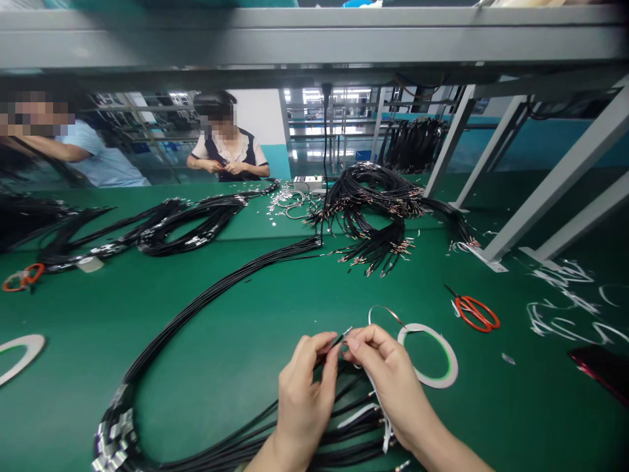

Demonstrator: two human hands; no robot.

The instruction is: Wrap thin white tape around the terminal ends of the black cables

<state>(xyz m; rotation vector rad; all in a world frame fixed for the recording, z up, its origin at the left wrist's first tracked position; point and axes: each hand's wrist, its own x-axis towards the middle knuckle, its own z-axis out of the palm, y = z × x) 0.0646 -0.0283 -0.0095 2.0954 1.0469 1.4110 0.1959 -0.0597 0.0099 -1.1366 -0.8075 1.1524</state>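
Both bare hands work low at the front of the green counter [221, 341], on the end of one black cable [338, 341] drawn from a loose bundle of black cables [344, 429] lying under the wrists. The left hand [305, 393] pinches that cable near its tip, fingers [328, 342] closed on it. The right hand [388, 383] sits just beside it, fingers closed at the same spot, with a thin tape strip [381, 309] running up from a tape roll [428, 355] into the grip. The strip seems pinched against the cable, but the exact contact is too small to tell. A white strip [384, 419] also hangs below the right hand.

The work in hand is at this cable tip, with the tape held against it. The roll lies flat on the counter, just right of the right hand. Orange-handled scissors [476, 313] lie further right, near white offcuts [565, 308]. A large heap of black cables with metal terminals [368, 210] sits mid-counter, and a long cable run [196, 321] curves down to foil-wrapped ends [114, 439]. Across the counter, a co-worker [227, 147] works with both hands [222, 167], and another person [98, 157] stands at far left.
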